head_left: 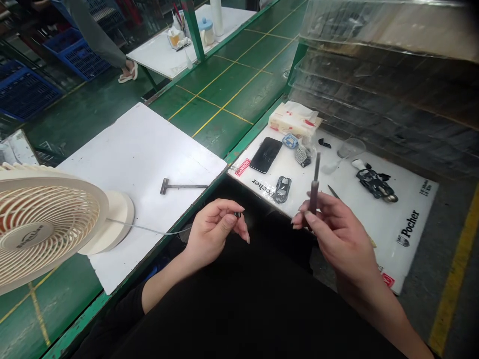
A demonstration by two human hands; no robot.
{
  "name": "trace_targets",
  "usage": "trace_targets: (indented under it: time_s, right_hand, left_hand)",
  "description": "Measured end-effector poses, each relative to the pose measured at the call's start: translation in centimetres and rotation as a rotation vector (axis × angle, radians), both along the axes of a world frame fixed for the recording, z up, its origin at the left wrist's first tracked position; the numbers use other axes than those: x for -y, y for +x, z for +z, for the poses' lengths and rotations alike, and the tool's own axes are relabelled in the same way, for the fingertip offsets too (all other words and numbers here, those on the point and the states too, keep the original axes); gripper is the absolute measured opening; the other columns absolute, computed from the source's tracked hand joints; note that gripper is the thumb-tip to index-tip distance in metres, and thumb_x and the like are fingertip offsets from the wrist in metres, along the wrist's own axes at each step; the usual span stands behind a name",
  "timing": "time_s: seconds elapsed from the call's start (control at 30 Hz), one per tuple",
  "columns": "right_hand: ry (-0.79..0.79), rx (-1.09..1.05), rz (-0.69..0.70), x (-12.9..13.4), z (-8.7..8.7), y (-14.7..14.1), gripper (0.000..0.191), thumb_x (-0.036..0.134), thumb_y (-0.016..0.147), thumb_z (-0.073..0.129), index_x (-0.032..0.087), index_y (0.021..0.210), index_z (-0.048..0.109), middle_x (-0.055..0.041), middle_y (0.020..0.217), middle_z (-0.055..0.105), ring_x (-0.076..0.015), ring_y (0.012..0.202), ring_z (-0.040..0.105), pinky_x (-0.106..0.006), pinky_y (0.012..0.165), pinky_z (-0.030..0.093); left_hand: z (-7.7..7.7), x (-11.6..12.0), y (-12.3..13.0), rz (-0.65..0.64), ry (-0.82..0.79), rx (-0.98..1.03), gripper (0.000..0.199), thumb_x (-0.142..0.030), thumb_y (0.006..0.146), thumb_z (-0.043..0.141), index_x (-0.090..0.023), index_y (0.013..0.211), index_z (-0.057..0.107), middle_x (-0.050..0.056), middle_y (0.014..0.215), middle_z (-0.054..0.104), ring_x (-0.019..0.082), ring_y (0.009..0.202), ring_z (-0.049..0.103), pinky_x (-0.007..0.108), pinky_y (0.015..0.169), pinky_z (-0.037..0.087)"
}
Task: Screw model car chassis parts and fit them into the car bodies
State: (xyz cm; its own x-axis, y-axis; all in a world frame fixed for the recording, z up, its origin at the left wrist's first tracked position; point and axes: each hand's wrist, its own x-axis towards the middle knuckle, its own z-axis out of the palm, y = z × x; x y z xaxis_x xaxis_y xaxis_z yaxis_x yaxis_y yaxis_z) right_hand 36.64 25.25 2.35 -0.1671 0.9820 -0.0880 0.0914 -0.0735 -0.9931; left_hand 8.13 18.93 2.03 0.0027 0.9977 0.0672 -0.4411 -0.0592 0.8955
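Note:
My left hand point(213, 232) pinches a small dark part point(237, 214) between thumb and fingers, near the middle of the view. To its right, my right hand point(337, 227) is closed around the dark handle of a slim tool point(315, 192), whose thin shaft points up. The two hands are apart. Just beyond them on the white board lie a small dark car-shaped piece point(282, 189) and a black phone point(266, 154). A larger dark model assembly point(375, 184) rests farther right, and a pointed metal tool point(333, 191) is partly hidden behind my right hand.
A beige fan point(45, 227) stands at the left, its cable running towards my left hand. A metal T-shaped tool point(183, 187) lies on the white sheet point(127, 149). Behind the board point(419, 219) are a tissue pack point(294, 118), a clear cup point(351, 147) and stacked trays point(385, 89).

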Motion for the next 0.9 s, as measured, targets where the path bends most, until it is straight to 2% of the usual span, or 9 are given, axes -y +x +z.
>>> trace_targets:
  time_s: [0.1,0.17,0.27,0.33,0.4,0.47,0.63,0.77,0.9]
  right_hand:
    - [0.139,0.122,0.192,0.8,1.4,-0.1,0.022,0.038,0.116,0.077,0.029,0.136,0.080,-0.0058,0.115,0.086,-0.0188,0.084,0.081,-0.033,0.075,0.071]
    - [0.341,0.258,0.274,0.9,1.9,-0.1,0.018,0.032,0.116,0.078,0.031,0.134,0.082,-0.0043,0.116,0.088,-0.0197,0.091,0.085,-0.032,0.082,0.072]
    - [0.610,0.343,0.379,0.8,2.1,-0.4,0.024,0.020,0.114,0.077,0.030,0.137,0.080,-0.0029,0.117,0.090,-0.0197,0.101,0.088,-0.029,0.090,0.072]
    - [0.694,0.352,0.405,0.7,2.2,-0.7,0.029,0.016,0.114,0.075,0.028,0.141,0.078,-0.0035,0.115,0.089,-0.0190,0.099,0.088,-0.028,0.089,0.072]
    - [0.740,0.375,0.389,0.7,2.2,-0.9,0.029,0.015,0.114,0.075,0.026,0.141,0.078,-0.0043,0.113,0.089,-0.0191,0.097,0.087,-0.029,0.088,0.072]
    - [0.764,0.394,0.379,0.6,2.3,-1.1,0.027,0.013,0.115,0.073,0.024,0.139,0.079,-0.0046,0.109,0.088,-0.0185,0.094,0.086,-0.029,0.087,0.071]
    - [0.772,0.373,0.409,0.6,2.4,-1.5,0.024,0.013,0.116,0.070,0.020,0.137,0.080,-0.0030,0.099,0.086,-0.0144,0.082,0.081,-0.024,0.077,0.066]
    - [0.750,0.354,0.427,0.7,2.4,-1.4,0.023,0.015,0.118,0.068,0.020,0.137,0.080,-0.0035,0.101,0.087,-0.0140,0.082,0.082,-0.023,0.075,0.065]
    - [0.748,0.335,0.475,0.8,2.3,-1.4,0.024,0.014,0.120,0.064,0.020,0.138,0.078,-0.0049,0.100,0.088,-0.0158,0.081,0.083,-0.026,0.072,0.065]
  left_hand:
    - [0.2,0.0,0.0,0.005,-0.051,0.029,0.014,-0.029,0.116,0.081,-0.022,0.128,0.082,0.005,0.097,0.090,0.020,0.082,0.091,0.032,0.079,0.077]
    - [0.6,0.0,0.0,0.014,-0.040,-0.005,0.013,-0.023,0.114,0.083,-0.023,0.127,0.083,0.005,0.099,0.091,0.021,0.087,0.093,0.033,0.082,0.078]
    - [1.1,0.0,-0.2,0.088,0.049,-0.190,0.013,-0.021,0.111,0.087,-0.024,0.123,0.089,0.004,0.100,0.087,0.019,0.085,0.090,0.031,0.082,0.078]
    - [1.3,0.0,-0.4,0.145,0.116,-0.351,0.013,-0.021,0.107,0.091,-0.024,0.119,0.093,0.006,0.111,0.082,0.017,0.088,0.088,0.030,0.081,0.078]
    - [1.5,0.0,-0.7,0.168,0.170,-0.445,0.013,-0.021,0.105,0.093,-0.024,0.118,0.094,0.010,0.124,0.080,0.021,0.101,0.088,0.031,0.082,0.079]
    - [1.6,0.1,-0.8,0.163,0.196,-0.446,0.015,-0.019,0.106,0.091,-0.025,0.120,0.094,0.012,0.127,0.083,0.024,0.108,0.088,0.033,0.084,0.080]
    - [1.6,0.5,-0.6,0.191,0.198,-0.393,0.026,-0.010,0.104,0.091,-0.027,0.124,0.094,0.005,0.113,0.087,0.020,0.089,0.090,0.033,0.083,0.081]
    - [1.7,0.5,-0.7,0.195,0.219,-0.416,0.027,-0.011,0.103,0.093,-0.028,0.124,0.094,0.005,0.114,0.089,0.019,0.089,0.091,0.032,0.083,0.080]
    - [2.0,0.3,-0.9,0.222,0.252,-0.505,0.024,-0.014,0.101,0.096,-0.028,0.121,0.095,0.005,0.110,0.092,0.019,0.098,0.089,0.028,0.086,0.078]
